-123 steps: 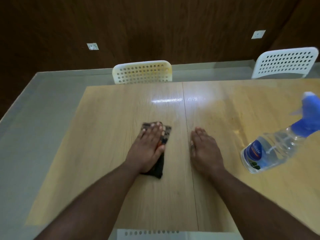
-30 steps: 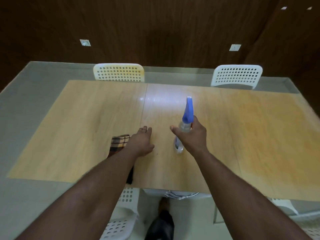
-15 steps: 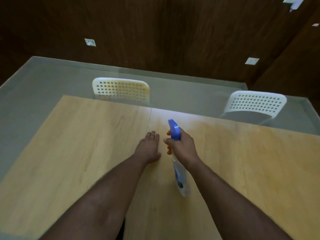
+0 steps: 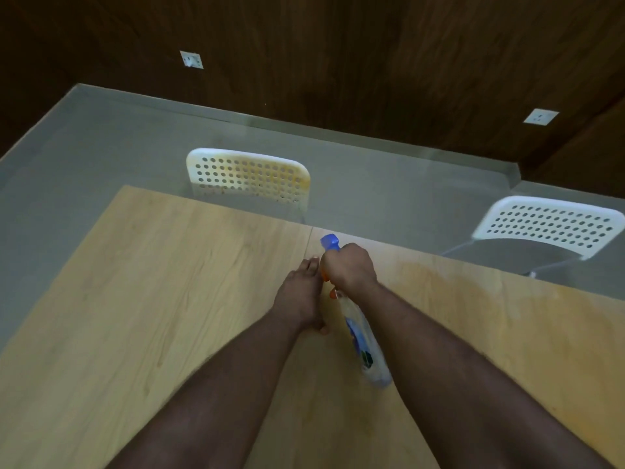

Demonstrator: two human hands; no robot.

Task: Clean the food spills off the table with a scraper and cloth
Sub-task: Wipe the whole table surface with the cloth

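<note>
Gripping the clear plastic spray bottle with the blue nozzle (image 4: 367, 346) at its neck, your right hand (image 4: 350, 267) curls its fingers tightly around it, nozzle aimed at the far edge of the pale wooden table (image 4: 152, 299). Your left hand (image 4: 299, 299) rests flat on the tabletop, fingers straight, holding nothing. Neither cloth nor scraper appears in the head view. The step in hand is judged to be wetting the surface; next, squeeze the trigger over the faint yellowish stain (image 4: 473, 292), then retrieve the cloth.
</note>
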